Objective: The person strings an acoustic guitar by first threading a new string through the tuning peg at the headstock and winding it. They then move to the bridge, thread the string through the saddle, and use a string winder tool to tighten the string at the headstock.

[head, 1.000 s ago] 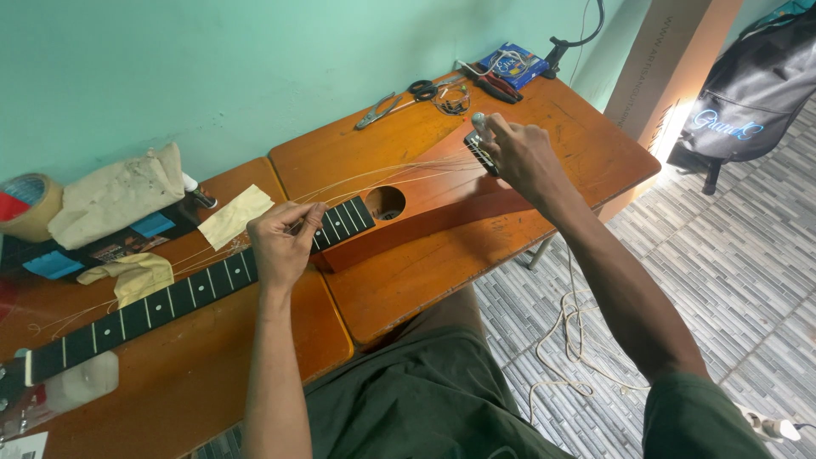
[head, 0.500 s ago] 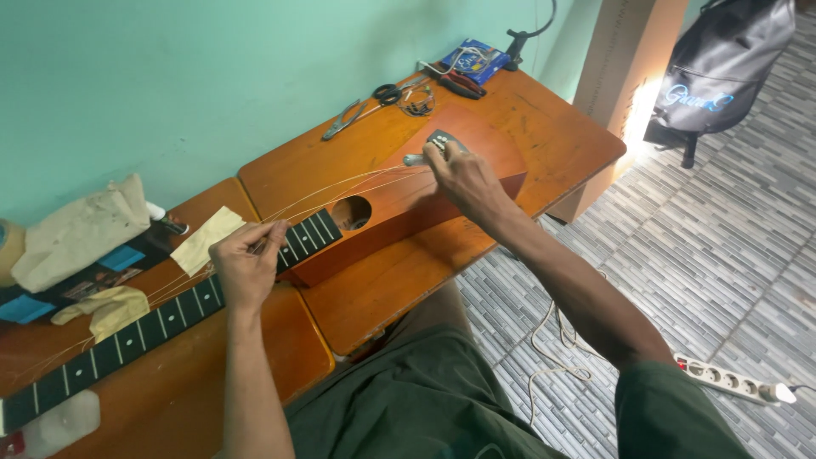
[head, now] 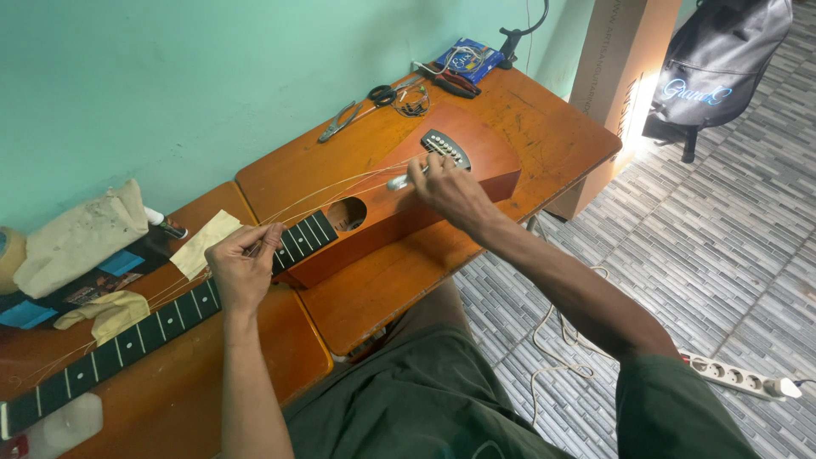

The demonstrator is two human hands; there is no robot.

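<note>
A small brown box-bodied guitar (head: 476, 166) lies across two orange-brown tables, its dark fretted neck (head: 127, 344) running to the lower left. Loose strings (head: 340, 187) arc above the sound hole (head: 346, 213). My left hand (head: 242, 268) pinches the strings over the neck where it meets the body. My right hand (head: 450, 189) rests on the body beside the black bridge (head: 446, 147), fingers closed on a small silver tool (head: 399, 181).
Pliers (head: 337, 123), scissors (head: 387, 92) and a blue packet (head: 467, 58) lie at the far table edge. Cloths (head: 81, 238) and tape (head: 8, 255) sit at left. A black bag (head: 714, 59) and a power strip (head: 735, 378) are on the tiled floor.
My right hand moved from beyond the bridge back toward the sound hole along the body. My left hand kept its pinch on the strings. The camera view shifted right.
</note>
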